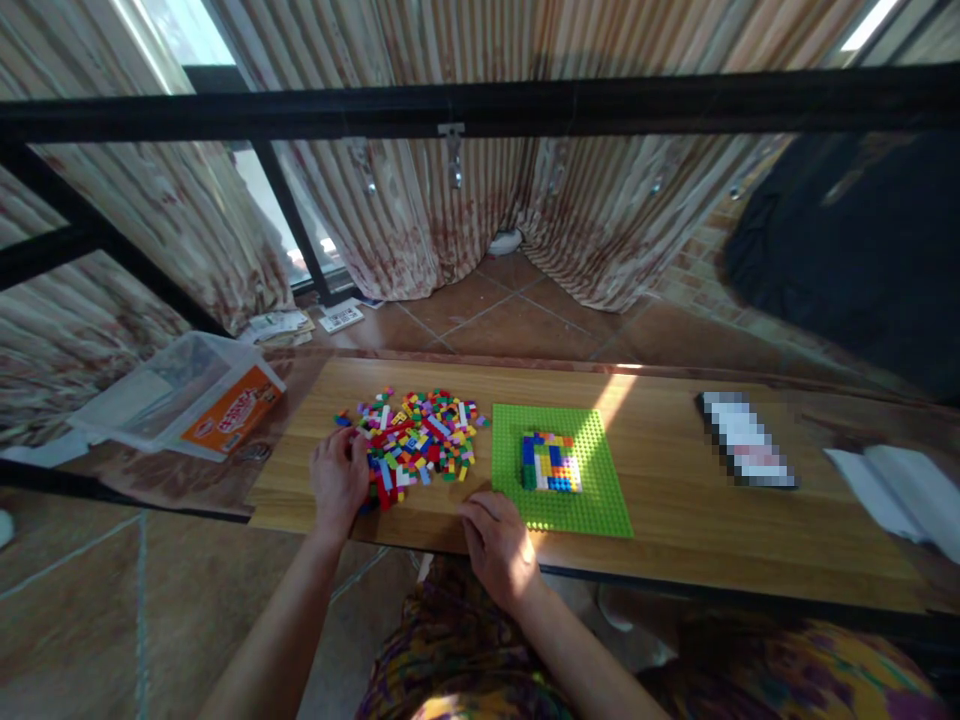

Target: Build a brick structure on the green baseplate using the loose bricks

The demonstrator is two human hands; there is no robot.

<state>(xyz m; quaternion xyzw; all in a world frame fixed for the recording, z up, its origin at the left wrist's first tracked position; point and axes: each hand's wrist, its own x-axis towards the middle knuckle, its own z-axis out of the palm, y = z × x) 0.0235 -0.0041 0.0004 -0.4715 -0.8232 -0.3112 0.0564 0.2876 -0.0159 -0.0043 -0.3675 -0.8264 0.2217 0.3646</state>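
L hand [341, 482] & R hand [501, 550] both bare; forearms [279, 625] bare too, as far as visible. Patterned clothing [450, 640] btwn them: dk base w/ irreg. yellow-gold, purple & greenish blotches, brighter orange-yellow where sunlit nr bottom edge. Similar print [817, 670] lower R, approx. same colours; cut unclear.

Interior of a home; the exact room is hard to tell in this dim, wide view. Indicators: long striped fabric curtains [442, 220] beside a bright glass window [196, 35], brown square floor tiles [499, 310], a rectangular wood-grain tabletop [679, 530], and small multicoloured plastic toy bricks [429, 440].
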